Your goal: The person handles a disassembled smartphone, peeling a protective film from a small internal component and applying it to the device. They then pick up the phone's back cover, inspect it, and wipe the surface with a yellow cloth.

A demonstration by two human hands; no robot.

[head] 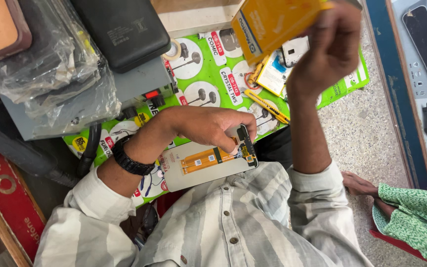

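While the left hand [208,127] pinches the phone screen panel [208,163] at its upper edge, back side up above the lap, the right hand [329,47] clasps a yellow box [273,22] held high over the green poster [208,69]. The panel seems to be under inspection; handling it next calls for a light touch near its orange flex cable [203,159], just below the fingers [233,141].

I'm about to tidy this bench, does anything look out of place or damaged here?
Nothing looks damaged. The left hand holds a white phone display panel with an orange flex cable by its edge; the right hand lifts an orange cardboard box. A yellow utility knife lies loose on the green printed sheet.
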